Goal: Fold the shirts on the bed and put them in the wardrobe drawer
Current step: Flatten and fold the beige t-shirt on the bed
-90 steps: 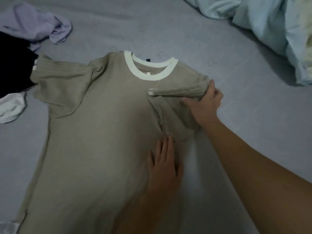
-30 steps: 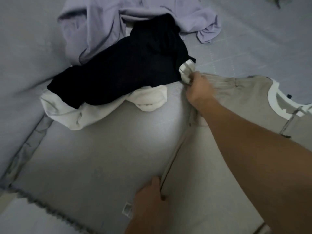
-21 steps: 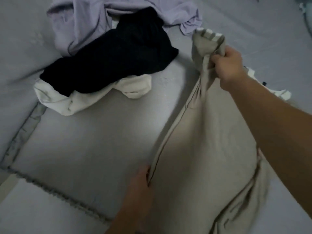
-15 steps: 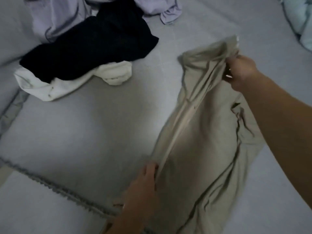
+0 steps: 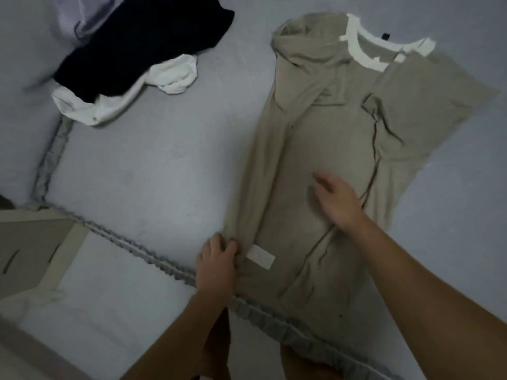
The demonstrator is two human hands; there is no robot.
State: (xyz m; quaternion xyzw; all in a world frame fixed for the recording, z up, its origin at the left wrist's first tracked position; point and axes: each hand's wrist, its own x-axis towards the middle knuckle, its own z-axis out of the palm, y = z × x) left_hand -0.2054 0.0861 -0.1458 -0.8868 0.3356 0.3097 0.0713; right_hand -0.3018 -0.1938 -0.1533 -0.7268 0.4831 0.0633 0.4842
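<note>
A beige shirt with a white collar lies lengthwise on the grey bed sheet, both its sides folded in toward the middle. Its lower end hangs over the bed's ruffled edge. My left hand holds the shirt's lower left fold near a white label, fingers curled on the cloth. My right hand lies open on the middle of the shirt, fingers spread.
A pile of other shirts sits at the upper left: a black one on a white one, with a lilac one behind. The bed's ruffled edge runs diagonally below. A light piece of furniture stands at lower left.
My right hand carried the left sleeve and side over onto the shirt, let go and now lies flat on the middle. My left hand stayed at the lower fold.
</note>
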